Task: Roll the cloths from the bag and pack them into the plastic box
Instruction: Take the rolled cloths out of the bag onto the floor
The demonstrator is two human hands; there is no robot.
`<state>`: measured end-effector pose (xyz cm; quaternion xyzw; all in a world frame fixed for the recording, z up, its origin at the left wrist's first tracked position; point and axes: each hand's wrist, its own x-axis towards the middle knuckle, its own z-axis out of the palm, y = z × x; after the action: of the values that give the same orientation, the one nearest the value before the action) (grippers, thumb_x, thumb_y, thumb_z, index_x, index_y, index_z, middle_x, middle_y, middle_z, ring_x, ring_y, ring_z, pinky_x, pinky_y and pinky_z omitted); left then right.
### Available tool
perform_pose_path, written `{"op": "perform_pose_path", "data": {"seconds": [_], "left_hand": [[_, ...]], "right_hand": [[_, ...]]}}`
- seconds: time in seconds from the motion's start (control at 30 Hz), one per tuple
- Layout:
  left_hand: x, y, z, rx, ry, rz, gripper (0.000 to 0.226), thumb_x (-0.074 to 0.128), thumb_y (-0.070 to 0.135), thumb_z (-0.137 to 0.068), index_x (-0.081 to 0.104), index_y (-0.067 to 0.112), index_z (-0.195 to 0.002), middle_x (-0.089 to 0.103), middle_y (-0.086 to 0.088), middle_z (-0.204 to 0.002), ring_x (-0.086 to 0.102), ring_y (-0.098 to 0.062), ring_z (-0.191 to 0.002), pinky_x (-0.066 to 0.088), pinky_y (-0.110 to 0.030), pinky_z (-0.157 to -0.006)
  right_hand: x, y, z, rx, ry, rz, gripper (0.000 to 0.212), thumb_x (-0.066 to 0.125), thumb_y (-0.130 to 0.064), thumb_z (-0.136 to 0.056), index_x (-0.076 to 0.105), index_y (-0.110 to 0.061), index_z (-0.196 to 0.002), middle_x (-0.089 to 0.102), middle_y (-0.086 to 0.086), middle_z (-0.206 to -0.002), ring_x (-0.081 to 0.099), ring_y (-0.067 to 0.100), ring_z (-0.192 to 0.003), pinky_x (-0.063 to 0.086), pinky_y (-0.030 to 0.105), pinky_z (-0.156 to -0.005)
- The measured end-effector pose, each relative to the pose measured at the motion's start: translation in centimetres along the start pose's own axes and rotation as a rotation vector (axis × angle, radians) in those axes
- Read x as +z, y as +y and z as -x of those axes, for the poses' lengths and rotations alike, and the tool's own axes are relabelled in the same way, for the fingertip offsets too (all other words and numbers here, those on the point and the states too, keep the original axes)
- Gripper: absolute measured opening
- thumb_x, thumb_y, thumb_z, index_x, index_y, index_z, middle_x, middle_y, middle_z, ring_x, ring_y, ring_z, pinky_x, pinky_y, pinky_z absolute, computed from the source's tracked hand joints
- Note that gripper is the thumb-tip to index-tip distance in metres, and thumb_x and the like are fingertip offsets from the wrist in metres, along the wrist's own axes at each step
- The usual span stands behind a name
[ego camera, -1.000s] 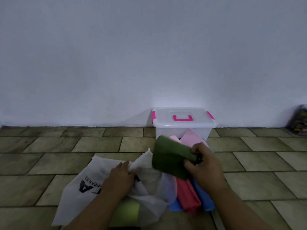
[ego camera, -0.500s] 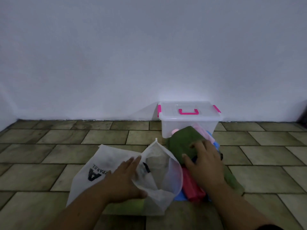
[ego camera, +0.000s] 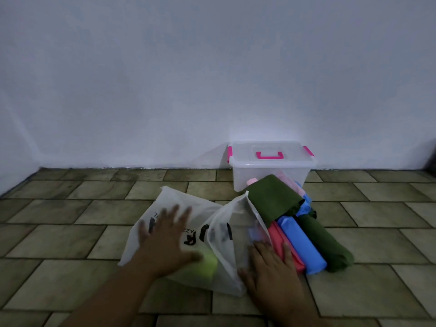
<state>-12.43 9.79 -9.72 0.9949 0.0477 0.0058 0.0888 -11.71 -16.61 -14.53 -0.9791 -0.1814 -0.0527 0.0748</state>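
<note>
A tiled floor (ego camera: 70, 232) runs to a bare wall. The bag (ego camera: 205, 223) lies under both our hands. The lidded plastic box (ego camera: 271, 171) stands beyond them, with rolled and folded cloths (ego camera: 299, 244) piled just right of our right hand (ego camera: 271, 267). We should pin the bag flat and draw out the yellow-green cloth (ego camera: 208, 264) inside. Our left hand (ego camera: 169, 239) presses it, fingers spread; our right hand lies flat at its mouth, gripping nothing.

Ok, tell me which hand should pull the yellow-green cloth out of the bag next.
Right. The right hand lies at the open mouth of the bag, near the yellow-green cloth showing through it. The left hand is spread flat on the bag, better suited to pinning it.
</note>
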Motion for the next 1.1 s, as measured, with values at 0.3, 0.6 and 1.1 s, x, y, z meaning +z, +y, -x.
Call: {"op": "perform_pose_path", "data": {"seconds": [0.3, 0.6, 1.1], "left_hand": [[-2.7, -3.8, -1.2, -0.344, 0.208, 0.201, 0.017, 0.046, 0.03, -0.094, 0.056, 0.019, -0.101, 0.064, -0.007, -0.099, 0.056, -0.023, -0.084, 0.046, -0.035, -0.071], [-14.0, 4.1, -0.8, 0.163, 0.596, 0.1, 0.017, 0.046, 0.024, -0.094, 0.061, 0.025, -0.101, 0.065, -0.001, -0.095, 0.059, -0.025, -0.084, 0.038, -0.032, -0.064], [-3.6, 2.5, 0.4, -0.116, 0.368, -0.032, 0.075, 0.026, 0.068, -0.086, -0.001, 0.037, -0.149, -0.002, 0.004, -0.16, 0.0, -0.023, -0.146, 0.004, -0.058, -0.111]], "right_hand": [[0.3, 0.3, 0.4, 0.039, 0.003, -0.043, 0.087, -0.004, -0.076, -0.081, 0.025, -0.029, -0.148, 0.027, -0.009, -0.156, 0.017, 0.006, -0.144, -0.023, 0.036, -0.11], [0.3, 0.1, 0.6, 0.05, 0.069, -0.094, 0.096, -0.009, -0.08, -0.076, 0.03, -0.03, -0.147, 0.037, -0.01, -0.151, 0.028, 0.004, -0.139, -0.025, 0.03, -0.109], [-0.2, -0.2, 0.9, 0.006, 0.101, -0.159, 0.081, 0.028, -0.083, -0.074, 0.042, -0.033, -0.137, 0.049, -0.014, -0.139, 0.044, 0.005, -0.128, -0.012, 0.039, -0.115]]}}
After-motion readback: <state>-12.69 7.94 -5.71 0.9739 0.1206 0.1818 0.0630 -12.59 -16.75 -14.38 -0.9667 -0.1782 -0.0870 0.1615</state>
